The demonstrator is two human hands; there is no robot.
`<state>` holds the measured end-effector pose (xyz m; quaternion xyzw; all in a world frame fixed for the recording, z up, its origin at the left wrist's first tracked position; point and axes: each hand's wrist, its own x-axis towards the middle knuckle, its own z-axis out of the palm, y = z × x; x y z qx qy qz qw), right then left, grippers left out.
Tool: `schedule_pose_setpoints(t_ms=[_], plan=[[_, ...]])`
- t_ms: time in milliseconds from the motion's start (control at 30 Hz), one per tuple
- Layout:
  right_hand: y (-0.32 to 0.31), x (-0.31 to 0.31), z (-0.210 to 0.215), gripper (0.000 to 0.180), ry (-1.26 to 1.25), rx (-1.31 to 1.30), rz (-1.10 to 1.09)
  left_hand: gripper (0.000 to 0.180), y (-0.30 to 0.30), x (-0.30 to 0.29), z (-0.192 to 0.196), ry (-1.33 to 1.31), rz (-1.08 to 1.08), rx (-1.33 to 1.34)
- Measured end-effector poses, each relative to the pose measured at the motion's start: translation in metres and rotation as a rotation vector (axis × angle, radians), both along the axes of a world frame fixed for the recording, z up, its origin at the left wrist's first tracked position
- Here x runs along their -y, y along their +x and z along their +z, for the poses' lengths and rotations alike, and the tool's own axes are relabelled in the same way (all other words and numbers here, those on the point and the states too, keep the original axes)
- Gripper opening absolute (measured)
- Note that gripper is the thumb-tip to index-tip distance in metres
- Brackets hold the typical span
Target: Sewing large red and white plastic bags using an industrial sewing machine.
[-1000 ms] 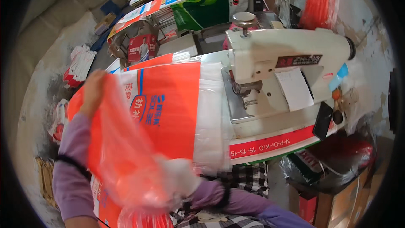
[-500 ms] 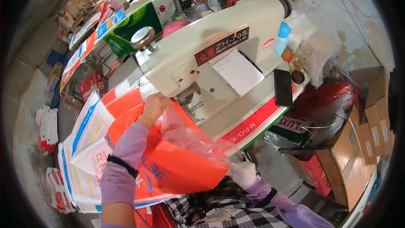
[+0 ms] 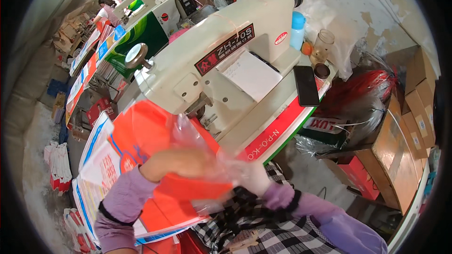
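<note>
A cream sewing machine [image 3: 221, 30] takes up the middle of the bench. At its needle end lies a pile of printed bags [image 3: 92, 186], white and blue along the edge, with an orange bag [image 3: 143, 127] on top, close beside the needle. Clear plastic [image 3: 186, 134] lies over the bag's right part, bunched toward the hands. The left hand [image 3: 186, 164] and the pale, seemingly gloved right hand [image 3: 252, 176] come close together at it; both are blurred, so I cannot tell whether either grips or whether they touch. The step in hand looks like handling the plastic against the bag; the next move seems to call for steady control of both edges.
</note>
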<state>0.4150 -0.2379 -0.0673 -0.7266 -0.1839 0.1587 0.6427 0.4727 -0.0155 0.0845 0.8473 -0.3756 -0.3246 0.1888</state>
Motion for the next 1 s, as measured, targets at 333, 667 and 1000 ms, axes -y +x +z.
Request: schedule_pose_setpoints(t_ms=[333,667,1000], plan=[[0.011,-0.125,-0.031,0.051,0.243,0.208,-0.065,0.018,-0.176,-0.017,0.021,0.078,0.653,-0.194],[-0.033,-0.053,0.058,0.054,0.719,-0.796,0.076,0.037,-0.163,0.056,0.01,-0.507,1.195,-0.548],[-0.11,0.018,0.065,0.053,-0.013,-0.233,0.142,0.014,-0.125,0.067,0.021,0.293,-0.165,-0.061]])
